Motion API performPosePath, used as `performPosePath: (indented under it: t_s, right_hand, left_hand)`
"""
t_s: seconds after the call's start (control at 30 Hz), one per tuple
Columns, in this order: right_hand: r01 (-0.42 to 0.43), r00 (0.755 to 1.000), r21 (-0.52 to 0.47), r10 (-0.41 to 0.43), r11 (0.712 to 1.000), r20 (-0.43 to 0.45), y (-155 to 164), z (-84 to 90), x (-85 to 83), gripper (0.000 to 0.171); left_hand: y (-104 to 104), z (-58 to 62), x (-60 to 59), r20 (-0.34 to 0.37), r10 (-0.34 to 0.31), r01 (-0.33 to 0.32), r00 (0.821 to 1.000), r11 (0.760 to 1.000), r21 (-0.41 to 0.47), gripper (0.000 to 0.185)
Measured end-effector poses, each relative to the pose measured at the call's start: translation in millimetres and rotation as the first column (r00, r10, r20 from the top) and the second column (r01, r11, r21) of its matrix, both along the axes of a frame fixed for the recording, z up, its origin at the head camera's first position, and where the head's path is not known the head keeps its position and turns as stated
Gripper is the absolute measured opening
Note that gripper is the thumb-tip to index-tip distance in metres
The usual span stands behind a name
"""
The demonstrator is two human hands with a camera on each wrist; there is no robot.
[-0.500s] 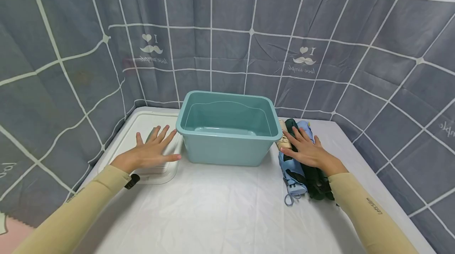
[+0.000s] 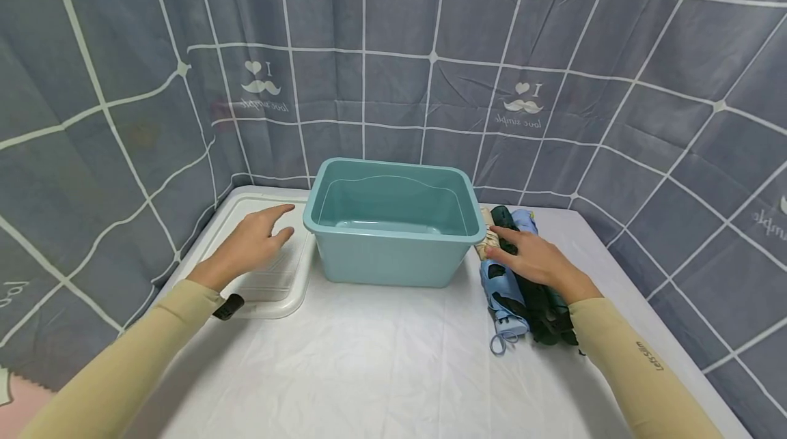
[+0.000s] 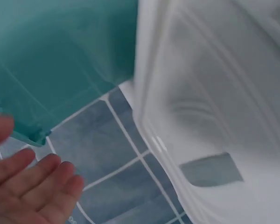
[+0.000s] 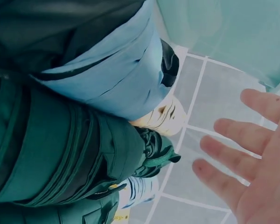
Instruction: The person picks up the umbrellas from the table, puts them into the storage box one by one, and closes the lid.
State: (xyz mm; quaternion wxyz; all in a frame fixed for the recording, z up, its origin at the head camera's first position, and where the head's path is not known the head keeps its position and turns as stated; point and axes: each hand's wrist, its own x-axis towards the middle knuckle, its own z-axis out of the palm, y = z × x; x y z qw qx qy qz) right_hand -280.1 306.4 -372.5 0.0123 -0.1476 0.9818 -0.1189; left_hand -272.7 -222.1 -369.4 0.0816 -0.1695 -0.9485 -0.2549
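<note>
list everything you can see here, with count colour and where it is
storage bin: 1, teal, empty, middle of the table
lid: 1, clear white plastic, flat on the table left of the bin
folded umbrellas: a bundle, light blue, dark green and beige, right of the bin; exact count unclear
table cover: 1, white, over the whole table
curtain: grey with a white grid and moustache prints, behind and to both sides
sleeves: 2, beige, on both forearms
left hand: 1, fingers relaxed, above the lid
right hand: 1, resting flat on the umbrellas
</note>
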Motion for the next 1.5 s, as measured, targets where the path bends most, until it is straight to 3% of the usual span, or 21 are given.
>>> performPosePath:
  t_s: [0.17,0.37,0.7,1.03,1.3,1.5]
  right_hand:
    - [0.022,1.000,-0.021,-0.022,1.000,-0.002,1,1.2,0.8,0.081]
    - [-0.004,0.999,-0.069,0.000,0.998,-0.047,1,-0.6,-0.5,0.078]
    - [-0.030,0.998,-0.127,0.022,0.991,-0.065,0,-5.0,1.6,0.068]
    - [-0.029,0.998,-0.136,0.020,0.990,-0.064,-1,-6.4,4.1,0.064]
    - [-0.013,0.998,-0.132,0.005,0.991,-0.062,0,-8.1,6.5,0.070]
    - [-0.006,0.999,-0.128,0.001,0.992,-0.043,-2,-9.4,9.9,0.075]
  left_hand:
    - [10,11.7,-2.7,-0.067,0.070,-0.059,0.995,0.985,0.165,0.040]
    - [21,25.1,-5.6,-0.032,0.112,-0.101,0.993,0.966,0.238,0.046]
    - [35,40.1,-26.1,0.119,0.123,-0.141,0.985,0.978,0.157,0.067]
    - [44,41.7,-41.1,0.186,0.064,-0.081,0.980,0.993,0.083,0.076]
    - [47,43.2,-42.7,0.177,0.043,-0.053,0.983,0.997,0.052,0.074]
    - [47,43.5,-41.7,0.147,0.067,-0.069,0.987,0.998,0.008,0.073]
